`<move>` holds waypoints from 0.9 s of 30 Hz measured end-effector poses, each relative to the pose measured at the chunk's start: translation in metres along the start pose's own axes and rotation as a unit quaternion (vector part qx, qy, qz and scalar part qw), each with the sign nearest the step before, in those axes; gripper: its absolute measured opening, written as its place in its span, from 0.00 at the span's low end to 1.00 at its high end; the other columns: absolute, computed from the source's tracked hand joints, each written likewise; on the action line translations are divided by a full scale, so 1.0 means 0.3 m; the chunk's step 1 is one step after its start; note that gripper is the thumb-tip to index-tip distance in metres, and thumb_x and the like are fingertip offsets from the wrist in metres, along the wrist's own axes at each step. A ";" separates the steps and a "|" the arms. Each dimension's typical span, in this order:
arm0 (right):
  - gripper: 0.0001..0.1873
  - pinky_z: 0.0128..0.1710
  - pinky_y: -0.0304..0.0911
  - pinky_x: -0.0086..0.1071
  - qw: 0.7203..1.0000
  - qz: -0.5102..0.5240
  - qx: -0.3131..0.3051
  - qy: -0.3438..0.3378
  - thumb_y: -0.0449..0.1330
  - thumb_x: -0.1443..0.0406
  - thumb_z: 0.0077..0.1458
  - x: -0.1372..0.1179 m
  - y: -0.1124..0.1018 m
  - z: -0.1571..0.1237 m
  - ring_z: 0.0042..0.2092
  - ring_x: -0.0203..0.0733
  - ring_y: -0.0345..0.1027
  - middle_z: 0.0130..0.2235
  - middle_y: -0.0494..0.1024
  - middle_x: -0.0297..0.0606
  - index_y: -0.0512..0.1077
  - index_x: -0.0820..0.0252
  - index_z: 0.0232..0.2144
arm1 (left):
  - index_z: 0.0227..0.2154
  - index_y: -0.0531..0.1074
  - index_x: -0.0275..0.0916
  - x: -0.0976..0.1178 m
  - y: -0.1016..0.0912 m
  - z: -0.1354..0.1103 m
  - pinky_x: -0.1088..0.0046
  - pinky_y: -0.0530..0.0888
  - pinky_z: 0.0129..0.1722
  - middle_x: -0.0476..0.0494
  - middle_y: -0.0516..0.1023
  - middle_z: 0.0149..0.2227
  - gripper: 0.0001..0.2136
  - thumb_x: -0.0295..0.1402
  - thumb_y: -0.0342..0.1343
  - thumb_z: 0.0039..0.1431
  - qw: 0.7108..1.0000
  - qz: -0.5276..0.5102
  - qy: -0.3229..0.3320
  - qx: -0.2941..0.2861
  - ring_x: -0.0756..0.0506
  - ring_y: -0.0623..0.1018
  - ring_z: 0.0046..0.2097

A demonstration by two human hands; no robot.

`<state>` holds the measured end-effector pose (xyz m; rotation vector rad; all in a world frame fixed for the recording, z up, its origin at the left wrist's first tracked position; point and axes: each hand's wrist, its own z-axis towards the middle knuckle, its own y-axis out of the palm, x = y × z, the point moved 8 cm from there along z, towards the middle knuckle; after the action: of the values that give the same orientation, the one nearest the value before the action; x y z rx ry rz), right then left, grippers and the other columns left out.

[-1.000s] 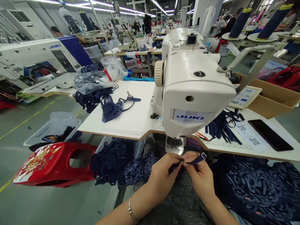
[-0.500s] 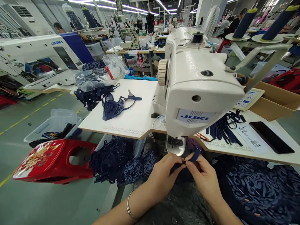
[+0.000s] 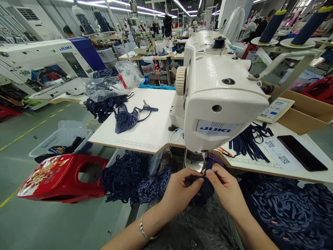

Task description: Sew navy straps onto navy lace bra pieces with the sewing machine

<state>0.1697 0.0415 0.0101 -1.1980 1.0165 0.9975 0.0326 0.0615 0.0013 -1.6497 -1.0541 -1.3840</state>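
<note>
In the head view my left hand [image 3: 180,189] and my right hand [image 3: 225,185] meet just below the sewing machine [image 3: 226,93]. Both are closed, thumbs against fingers, on a navy fabric strap [image 3: 209,162]. A small shiny piece shows between the fingertips; its kind is too small to make out. More navy cloth [image 3: 206,192] hangs under the hands, partly hidden by them. Close above lies the machine's narrow metal arm end [image 3: 194,164], apart from my fingers. On the white tabletop to the left rests a navy bra [image 3: 126,118].
Cut navy straps [image 3: 248,144], orange-handled snips [image 3: 224,151] and a black phone [image 3: 301,152] lie on the right tabletop. Patterned navy garments [image 3: 288,208] are heaped at the lower right, more navy pieces [image 3: 125,177] at left. A red stool [image 3: 62,177] stands on the floor.
My hands have turned slightly at the fingertips, and more navy cloth now hangs below them. The strap end by my right hand has shifted left and stands more upright.
</note>
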 end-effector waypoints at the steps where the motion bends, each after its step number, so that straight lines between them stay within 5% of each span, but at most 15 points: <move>1: 0.12 0.32 0.58 0.26 1.000 0.003 -0.007 -0.003 0.54 0.58 0.64 -0.001 0.000 0.000 0.33 0.36 0.63 0.30 0.67 0.32 0.70 0.56 0.30 | 0.35 0.77 0.38 0.003 -0.002 0.000 0.76 0.77 0.27 0.48 0.78 0.32 0.07 0.33 0.59 0.56 1.000 0.005 0.001 0.002 0.50 0.76 0.28; 6: 0.03 0.35 0.64 0.26 0.998 0.045 -0.035 -0.031 0.62 0.61 0.58 -0.012 0.002 -0.008 0.38 0.38 0.67 0.38 0.71 0.34 0.74 0.52 0.36 | 0.33 0.77 0.38 0.049 -0.019 -0.003 0.78 0.73 0.28 0.48 0.77 0.31 0.04 0.28 0.56 0.58 0.990 0.100 0.086 0.042 0.50 0.76 0.30; 14: 0.07 0.39 0.68 0.27 0.990 0.068 0.048 -0.109 0.61 0.70 0.57 -0.023 -0.006 -0.028 0.39 0.37 0.71 0.37 0.76 0.32 0.74 0.50 0.32 | 0.37 0.72 0.38 0.134 -0.007 -0.072 0.80 0.74 0.36 0.47 0.76 0.32 0.04 0.25 0.55 0.62 0.904 0.243 0.327 0.129 0.51 0.77 0.35; 27: 0.11 0.38 0.66 0.31 0.982 0.052 0.030 -0.179 0.58 0.73 0.59 -0.002 -0.005 -0.053 0.39 0.39 0.71 0.36 0.77 0.33 0.73 0.51 0.31 | 0.46 0.70 0.37 0.144 0.014 -0.105 0.78 0.75 0.43 0.42 0.77 0.38 0.08 0.27 0.51 0.66 0.875 0.272 0.379 0.127 0.50 0.78 0.41</move>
<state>0.1696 0.0253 0.0098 -0.8809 0.8207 1.2050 0.0278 0.0371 0.0488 -0.9409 -0.2560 -1.2520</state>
